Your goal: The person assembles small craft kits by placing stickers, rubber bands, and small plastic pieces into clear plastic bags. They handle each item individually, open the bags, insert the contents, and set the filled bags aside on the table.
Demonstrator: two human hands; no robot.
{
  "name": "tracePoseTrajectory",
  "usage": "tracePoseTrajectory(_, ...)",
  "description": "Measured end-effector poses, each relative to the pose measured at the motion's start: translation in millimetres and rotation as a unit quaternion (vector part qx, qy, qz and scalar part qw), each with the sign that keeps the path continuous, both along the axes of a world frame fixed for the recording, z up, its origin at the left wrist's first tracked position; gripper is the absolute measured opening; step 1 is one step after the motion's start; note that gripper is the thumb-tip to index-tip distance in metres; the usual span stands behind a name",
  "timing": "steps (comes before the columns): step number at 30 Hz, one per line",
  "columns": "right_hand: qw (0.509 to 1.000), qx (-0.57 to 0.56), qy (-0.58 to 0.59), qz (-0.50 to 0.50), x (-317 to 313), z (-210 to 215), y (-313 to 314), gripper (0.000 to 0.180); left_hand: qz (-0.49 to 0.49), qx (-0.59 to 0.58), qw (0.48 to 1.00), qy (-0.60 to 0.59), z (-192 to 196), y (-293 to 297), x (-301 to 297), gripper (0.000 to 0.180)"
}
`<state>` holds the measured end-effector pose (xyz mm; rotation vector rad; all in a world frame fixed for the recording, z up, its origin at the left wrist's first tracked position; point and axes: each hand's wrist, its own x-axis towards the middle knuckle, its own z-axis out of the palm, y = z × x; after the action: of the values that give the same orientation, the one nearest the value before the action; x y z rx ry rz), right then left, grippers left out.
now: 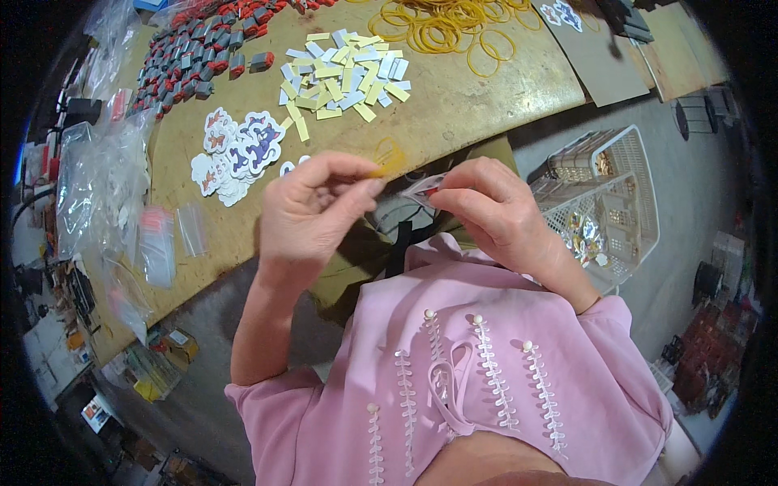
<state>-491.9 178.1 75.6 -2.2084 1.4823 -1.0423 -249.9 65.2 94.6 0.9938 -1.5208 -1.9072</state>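
Note:
Between the thumb and fingertips of my left hand [312,206] is a small bunched loop of yellow band [390,155], held just past the table's near edge. My right hand [498,202] pinches a small clear plastic bag [422,189] with something red and white in it; the fingers hide part of it. The two hands are apart, with the bag close to the left fingertips. Left of my left hand, white-edged cartoon cutouts [235,155] lie in a loose pile. Beyond it are pale yellow and white slips [340,74] in a heap.
Yellow rings [425,28] lie at the far side of the table [462,105], and grey-and-red small pieces [194,61] at the far left. Clear bags [101,190] cover the left edge. On the right stands a white plastic basket [640,190] holding shiny packets [585,235].

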Motion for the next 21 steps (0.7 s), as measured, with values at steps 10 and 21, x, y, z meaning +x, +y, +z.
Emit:
tracePoseTrajectory(10,0.996,0.010,-0.071,0.057,26,22,-27,0.030,0.060,-0.329,0.939,-0.081,44,-23,5,0.013)
tracePoseTrajectory(21,0.989,-0.010,-0.130,0.075,37,27,-38,0.029,0.031,-0.475,0.866,-0.157,36,5,-1,0.020)
